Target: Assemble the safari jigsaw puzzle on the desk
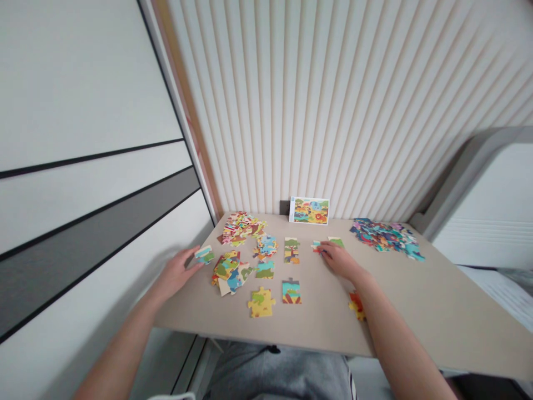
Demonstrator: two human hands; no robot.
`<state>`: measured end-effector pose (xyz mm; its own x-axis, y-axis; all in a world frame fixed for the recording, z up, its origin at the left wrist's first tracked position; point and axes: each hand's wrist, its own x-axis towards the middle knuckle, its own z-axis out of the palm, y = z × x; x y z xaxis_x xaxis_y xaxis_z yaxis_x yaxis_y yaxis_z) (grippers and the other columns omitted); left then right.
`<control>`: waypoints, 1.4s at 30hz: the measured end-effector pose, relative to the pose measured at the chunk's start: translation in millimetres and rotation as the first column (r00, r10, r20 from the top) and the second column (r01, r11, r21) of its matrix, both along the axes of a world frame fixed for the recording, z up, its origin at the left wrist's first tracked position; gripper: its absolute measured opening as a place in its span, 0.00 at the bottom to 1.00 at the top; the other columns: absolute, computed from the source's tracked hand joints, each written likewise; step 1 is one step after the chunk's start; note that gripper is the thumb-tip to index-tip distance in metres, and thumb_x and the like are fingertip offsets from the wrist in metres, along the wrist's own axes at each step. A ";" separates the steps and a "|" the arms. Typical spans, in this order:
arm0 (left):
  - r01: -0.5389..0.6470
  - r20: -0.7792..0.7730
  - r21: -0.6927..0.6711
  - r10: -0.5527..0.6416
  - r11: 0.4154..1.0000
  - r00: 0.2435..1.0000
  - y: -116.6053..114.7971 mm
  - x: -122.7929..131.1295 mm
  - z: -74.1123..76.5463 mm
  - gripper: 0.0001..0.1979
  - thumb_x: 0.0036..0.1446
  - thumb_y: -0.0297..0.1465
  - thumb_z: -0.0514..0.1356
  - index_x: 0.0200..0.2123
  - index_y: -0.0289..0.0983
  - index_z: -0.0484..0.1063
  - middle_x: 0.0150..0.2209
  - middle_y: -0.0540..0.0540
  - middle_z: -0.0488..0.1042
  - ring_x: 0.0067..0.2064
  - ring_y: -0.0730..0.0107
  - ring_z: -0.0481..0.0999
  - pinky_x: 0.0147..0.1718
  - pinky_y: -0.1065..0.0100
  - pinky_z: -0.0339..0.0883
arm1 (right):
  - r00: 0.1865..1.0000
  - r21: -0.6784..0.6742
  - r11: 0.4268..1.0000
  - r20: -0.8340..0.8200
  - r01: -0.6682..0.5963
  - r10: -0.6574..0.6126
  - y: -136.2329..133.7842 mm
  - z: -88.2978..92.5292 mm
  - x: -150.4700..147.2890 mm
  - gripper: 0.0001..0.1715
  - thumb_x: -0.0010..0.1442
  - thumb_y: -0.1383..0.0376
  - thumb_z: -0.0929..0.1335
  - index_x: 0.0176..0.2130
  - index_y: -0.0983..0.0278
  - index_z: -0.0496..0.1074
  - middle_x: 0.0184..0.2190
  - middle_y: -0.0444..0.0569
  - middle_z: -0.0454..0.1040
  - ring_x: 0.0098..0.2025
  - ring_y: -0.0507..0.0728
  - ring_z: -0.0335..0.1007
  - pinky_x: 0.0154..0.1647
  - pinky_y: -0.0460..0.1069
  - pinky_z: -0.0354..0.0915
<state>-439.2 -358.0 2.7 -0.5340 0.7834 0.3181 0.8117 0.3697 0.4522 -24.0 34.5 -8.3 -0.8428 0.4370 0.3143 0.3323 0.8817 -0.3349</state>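
Observation:
My left hand is at the table's left edge, thumb and fingers gripping a blue, white and green puzzle piece. Right of centre, my right hand has its fingertips together on a small puzzle piece with white, red and blue on it; the fingers cover part of it. Just behind that hand lies a green piece. A joined tree strip stands to its left. Closer to me are a crocodile piece, a turquoise piece and a green-blue piece.
Beside my left hand is a loose pile of pieces. Further back are a red-yellow heap and a light-blue cluster. A picture card leans on the ribbed wall. Dark-blue pieces lie back right; an orange piece is by my right forearm.

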 end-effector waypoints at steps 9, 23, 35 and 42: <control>0.297 -0.137 0.158 -0.277 0.942 0.951 85.1 101.7 46.3 0.25 0.65 0.41 0.58 0.63 0.42 0.65 0.62 0.41 0.68 0.63 0.54 0.68 0.63 0.51 0.62 | 0.999 -0.064 0.998 -0.034 -0.027 0.025 -13.5 6.9 -2.6 0.20 0.64 0.70 0.63 0.50 0.61 0.78 0.57 0.55 0.75 0.58 0.62 0.72 0.61 0.57 0.64; 0.544 -0.113 0.199 -0.532 0.815 0.839 176.3 204.4 9.1 0.28 0.63 0.32 0.62 0.65 0.48 0.61 0.59 0.43 0.69 0.61 0.57 0.70 0.61 0.51 0.65 | 0.945 -0.444 0.873 -0.324 -0.202 0.054 -66.0 19.1 -22.4 0.25 0.69 0.55 0.64 0.61 0.61 0.69 0.39 0.50 0.80 0.40 0.58 0.75 0.43 0.53 0.71; 0.526 -0.140 0.261 -0.507 0.809 0.850 170.6 202.4 6.4 0.29 0.65 0.31 0.59 0.67 0.47 0.56 0.61 0.42 0.66 0.63 0.56 0.67 0.62 0.51 0.63 | 0.906 -0.639 0.699 -0.422 -0.322 0.031 -77.2 30.2 -27.1 0.27 0.64 0.54 0.69 0.59 0.63 0.69 0.32 0.45 0.75 0.34 0.54 0.71 0.42 0.52 0.68; 0.439 -0.114 0.291 -0.425 0.850 0.898 171.4 198.6 2.7 0.35 0.63 0.35 0.63 0.69 0.45 0.52 0.60 0.38 0.70 0.62 0.53 0.69 0.61 0.49 0.65 | 0.883 -0.677 0.636 -0.469 -0.371 0.016 -75.4 26.5 -27.5 0.28 0.63 0.53 0.71 0.58 0.60 0.69 0.33 0.46 0.76 0.36 0.56 0.74 0.43 0.53 0.70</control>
<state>-240.6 -186.6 5.4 -0.1437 0.7936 0.5912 0.8790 -0.1721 0.4447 -51.5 -40.8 18.2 -0.8158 0.5073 0.2778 -0.1297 0.3077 -0.9426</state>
